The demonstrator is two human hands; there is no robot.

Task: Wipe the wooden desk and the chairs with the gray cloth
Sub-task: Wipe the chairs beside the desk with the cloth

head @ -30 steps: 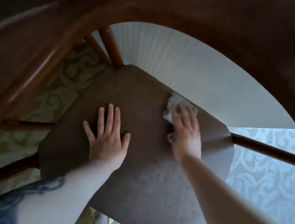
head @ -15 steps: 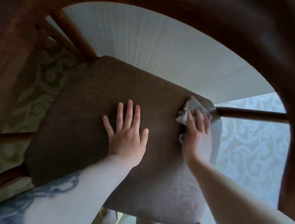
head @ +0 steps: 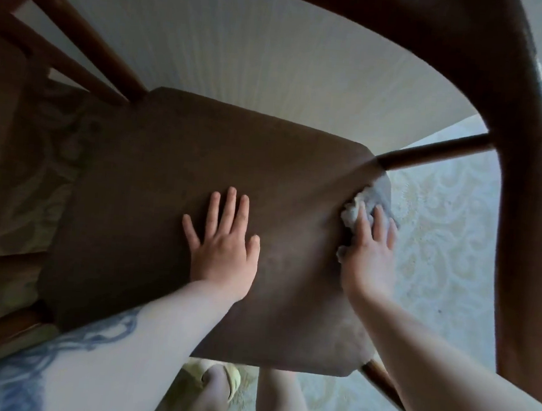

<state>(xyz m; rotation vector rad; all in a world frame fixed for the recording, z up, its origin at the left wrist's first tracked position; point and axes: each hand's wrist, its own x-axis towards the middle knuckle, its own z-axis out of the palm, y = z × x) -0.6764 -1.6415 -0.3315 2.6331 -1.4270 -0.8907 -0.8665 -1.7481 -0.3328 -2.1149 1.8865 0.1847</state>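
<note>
We look down through the curved wooden back of the chair [head: 489,93], its brown padded seat [head: 172,196] spreading under both of our hands. Beyond the seat, past our fingertips, stands a pale ribbed wall [head: 243,55], and off to the right of our right hand lies a patterned carpet [head: 440,236]. Our left hand [head: 225,245] rests flat on the middle of the seat, fingers straight and spread, holding nothing. Our right hand [head: 370,250] presses the gray cloth [head: 352,212] against the seat's right edge, fingers laid straight over it; the cloth bunches out just ahead of those fingertips.
</note>
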